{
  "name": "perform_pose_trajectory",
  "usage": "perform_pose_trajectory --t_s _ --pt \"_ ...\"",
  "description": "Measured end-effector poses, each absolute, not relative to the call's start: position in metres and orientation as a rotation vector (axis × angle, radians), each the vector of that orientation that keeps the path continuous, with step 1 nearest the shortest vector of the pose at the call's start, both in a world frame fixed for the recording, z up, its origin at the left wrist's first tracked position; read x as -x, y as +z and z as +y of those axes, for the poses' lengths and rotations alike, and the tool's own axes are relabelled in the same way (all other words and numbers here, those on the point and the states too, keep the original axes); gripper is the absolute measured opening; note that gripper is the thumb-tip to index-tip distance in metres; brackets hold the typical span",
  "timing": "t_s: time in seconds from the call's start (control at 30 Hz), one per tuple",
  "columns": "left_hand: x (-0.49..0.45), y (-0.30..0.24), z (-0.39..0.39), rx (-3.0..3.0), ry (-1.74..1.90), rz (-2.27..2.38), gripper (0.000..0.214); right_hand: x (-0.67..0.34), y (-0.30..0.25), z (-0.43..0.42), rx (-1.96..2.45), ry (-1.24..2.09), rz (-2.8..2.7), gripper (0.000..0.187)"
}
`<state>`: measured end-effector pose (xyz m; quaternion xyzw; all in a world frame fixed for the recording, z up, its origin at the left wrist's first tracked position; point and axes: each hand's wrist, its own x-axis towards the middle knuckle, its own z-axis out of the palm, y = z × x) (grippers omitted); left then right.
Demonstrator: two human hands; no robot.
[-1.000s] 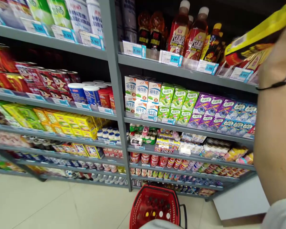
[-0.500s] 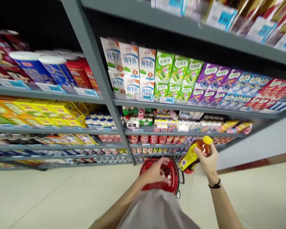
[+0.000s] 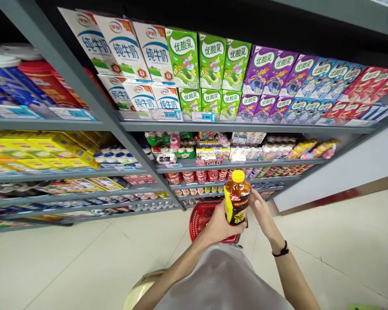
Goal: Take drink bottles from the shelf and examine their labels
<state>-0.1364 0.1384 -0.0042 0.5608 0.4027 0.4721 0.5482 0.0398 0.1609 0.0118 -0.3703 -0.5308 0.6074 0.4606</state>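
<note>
– Grasping what with the left hand (image 3: 220,226)?
– Clasping the yellow-capped bottle (image 3: 237,200) round its lower part, cap up, just below and right of the frame's centre.
– And with the right hand (image 3: 259,210)?
– Curving fingers loosely at the bottle's right side; cannot tell whether touching it or just beside it. Wearing a black band (image 3: 280,249) on that wrist.
– Seeing what behind the bottle?
– Making out the red basket (image 3: 196,220), partly hidden, on the pale floor (image 3: 67,267) in the lower middle.
– And farther out?
– Finding white milk cartons (image 3: 124,49) at upper left, green cartons (image 3: 183,58) at upper centre, purple cartons (image 3: 263,71) and blue cartons (image 3: 321,75) toward upper right; spotting yellow boxes (image 3: 35,150) at the left edge
</note>
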Motion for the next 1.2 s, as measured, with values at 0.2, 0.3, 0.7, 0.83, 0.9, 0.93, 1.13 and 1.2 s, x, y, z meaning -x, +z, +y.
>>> perform_pose_trajectory --t_s 0.2,0.3,0.7,0.83,0.9,0.93,1.13,1.2 --pt "0.113 0.008 0.134 -1.345 1.19 1.123 0.051 -0.097 -0.025 0.155 1.049 1.681 -1.305 0.049" --pt "0.091 0.01 0.136 -1.414 1.161 1.21 0.049 -0.125 -0.019 0.16 1.001 1.671 -1.329 0.043" --pt "-0.02 0.011 0.128 -1.324 1.081 1.449 0.055 -0.182 -0.033 0.161 0.806 1.684 -1.319 0.06" --pt "-0.044 0.004 0.114 -1.216 1.084 1.552 0.058 -0.19 -0.036 0.169 0.826 1.74 -1.311 0.058" --pt "-0.048 0.003 0.106 -1.201 1.085 1.593 0.058 -0.189 -0.039 0.174 0.825 1.779 -1.307 0.053" --pt "-0.048 0.004 0.101 -1.21 1.083 1.602 0.06 -0.187 -0.041 0.176 0.828 1.802 -1.303 0.051" --pt "-0.015 0.006 0.072 -1.421 0.947 1.678 0.076 -0.159 -0.058 0.157 1.016 1.925 -1.011 0.059" --pt "0.002 0.005 0.064 -1.489 0.974 1.735 0.07 -0.146 -0.063 0.144 0.998 1.993 -0.926 0.062"
